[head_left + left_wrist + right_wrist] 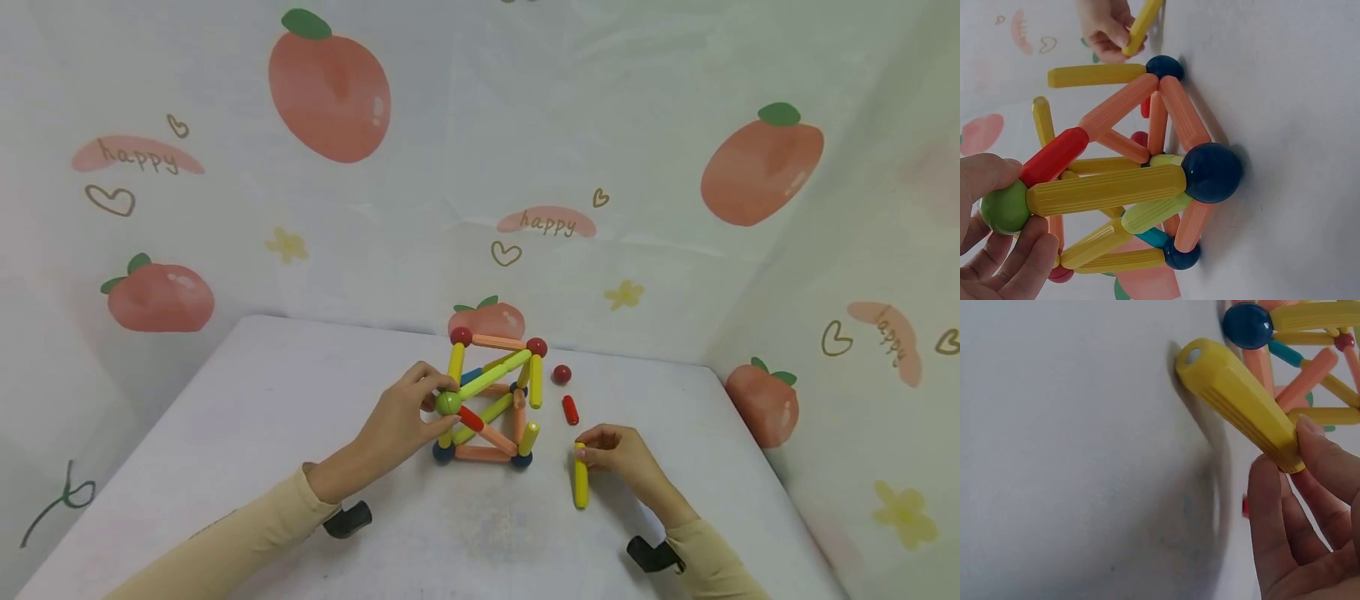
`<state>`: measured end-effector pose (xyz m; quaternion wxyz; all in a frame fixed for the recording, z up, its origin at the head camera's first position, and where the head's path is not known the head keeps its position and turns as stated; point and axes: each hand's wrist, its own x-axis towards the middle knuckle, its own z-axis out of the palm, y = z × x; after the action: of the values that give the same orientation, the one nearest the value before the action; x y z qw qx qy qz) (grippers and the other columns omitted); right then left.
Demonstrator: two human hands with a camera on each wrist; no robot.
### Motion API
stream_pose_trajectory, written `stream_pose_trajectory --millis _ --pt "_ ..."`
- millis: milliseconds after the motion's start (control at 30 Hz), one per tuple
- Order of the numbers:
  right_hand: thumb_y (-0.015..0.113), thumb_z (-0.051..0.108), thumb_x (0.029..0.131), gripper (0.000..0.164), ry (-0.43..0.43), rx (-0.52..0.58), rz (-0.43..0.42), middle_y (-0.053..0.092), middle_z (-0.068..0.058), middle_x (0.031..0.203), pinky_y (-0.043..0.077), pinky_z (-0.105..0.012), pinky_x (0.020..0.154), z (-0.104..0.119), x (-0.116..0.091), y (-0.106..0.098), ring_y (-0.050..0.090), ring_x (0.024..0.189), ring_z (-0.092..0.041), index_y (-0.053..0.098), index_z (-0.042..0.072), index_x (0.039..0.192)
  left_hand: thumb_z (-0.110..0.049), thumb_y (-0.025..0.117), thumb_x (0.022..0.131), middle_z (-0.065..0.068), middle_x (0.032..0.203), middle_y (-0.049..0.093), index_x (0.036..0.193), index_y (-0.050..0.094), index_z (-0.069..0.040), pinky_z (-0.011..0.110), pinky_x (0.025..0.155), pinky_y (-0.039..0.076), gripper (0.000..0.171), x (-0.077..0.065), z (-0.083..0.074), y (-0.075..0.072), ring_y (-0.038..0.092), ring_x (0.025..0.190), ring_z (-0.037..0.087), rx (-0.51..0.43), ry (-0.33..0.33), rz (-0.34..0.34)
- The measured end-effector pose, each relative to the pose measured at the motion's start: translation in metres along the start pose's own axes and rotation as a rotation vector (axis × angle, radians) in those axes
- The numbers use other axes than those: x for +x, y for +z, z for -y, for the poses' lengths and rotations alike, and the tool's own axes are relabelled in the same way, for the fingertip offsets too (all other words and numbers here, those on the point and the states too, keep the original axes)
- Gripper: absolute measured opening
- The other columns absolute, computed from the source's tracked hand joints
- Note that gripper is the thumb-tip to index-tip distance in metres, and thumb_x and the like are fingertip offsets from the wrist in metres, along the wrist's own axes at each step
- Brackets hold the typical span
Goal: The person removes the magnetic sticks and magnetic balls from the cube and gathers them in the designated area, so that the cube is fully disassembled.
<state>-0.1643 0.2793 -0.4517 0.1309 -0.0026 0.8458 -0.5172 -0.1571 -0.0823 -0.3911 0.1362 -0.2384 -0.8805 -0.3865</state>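
Observation:
A cube-like frame of coloured rods and balls stands on the table. My left hand (pixel 397 417) pinches the green ball (pixel 448 403) at its upper front left corner, with a yellow rod (pixel 1107 189) running from it to a dark blue ball (pixel 1212 173). A red rod (pixel 1055 161) and a light green rod (pixel 495 373) also meet the green ball. To the right of the frame, my right hand (pixel 626 458) grips one end of a loose yellow rod (pixel 1241 403) between thumb and fingers. Another yellow rod (pixel 529 438) rises from the front right blue ball (pixel 521 458), its top end free.
Two red balls, one at the back left (pixel 461 336) and one at the right (pixel 536 347), top the frame. A loose red ball (pixel 562 374) and a short red rod (pixel 571 410) lie right of it. A patterned cloth (pixel 420 208) hangs behind the white table (pixel 300 367).

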Motion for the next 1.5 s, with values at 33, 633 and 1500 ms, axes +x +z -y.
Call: stream_pose_trajectory --millis 33,633,1500 --pt "0.076 0.016 0.086 0.030 0.006 -0.009 -0.007 0.073 -0.006 0.094 0.060 -0.028 0.074 0.000 0.000 0.001 0.064 0.081 -0.015 0.068 -0.004 0.108 -0.010 0.086 0.075 0.000 0.099 0.056 0.109 0.067 -0.010 0.017 0.074 0.057 0.039 0.000 0.000 0.000 0.060 0.080 0.011 0.000 -0.001 -0.001" --pt "0.082 0.019 0.081 0.022 0.073 -0.216 -0.110 0.072 -0.003 0.086 0.052 -0.021 0.062 -0.007 0.006 0.011 0.058 0.073 -0.013 0.077 0.006 0.098 -0.013 0.086 0.075 0.000 0.099 0.055 0.109 0.067 -0.010 0.021 0.073 0.058 0.039 0.000 0.000 0.000 0.060 0.080 0.011 0.005 0.006 -0.002" --pt "0.077 0.020 0.086 0.032 -0.127 -0.192 -0.044 0.073 -0.011 0.107 0.055 -0.018 0.077 0.029 -0.002 0.030 0.066 0.093 -0.016 0.069 0.007 0.113 -0.013 0.086 0.076 0.001 0.100 0.056 0.110 0.067 -0.010 0.025 0.074 0.059 0.038 -0.001 -0.002 0.000 0.061 0.081 0.015 -0.006 -0.004 0.003"
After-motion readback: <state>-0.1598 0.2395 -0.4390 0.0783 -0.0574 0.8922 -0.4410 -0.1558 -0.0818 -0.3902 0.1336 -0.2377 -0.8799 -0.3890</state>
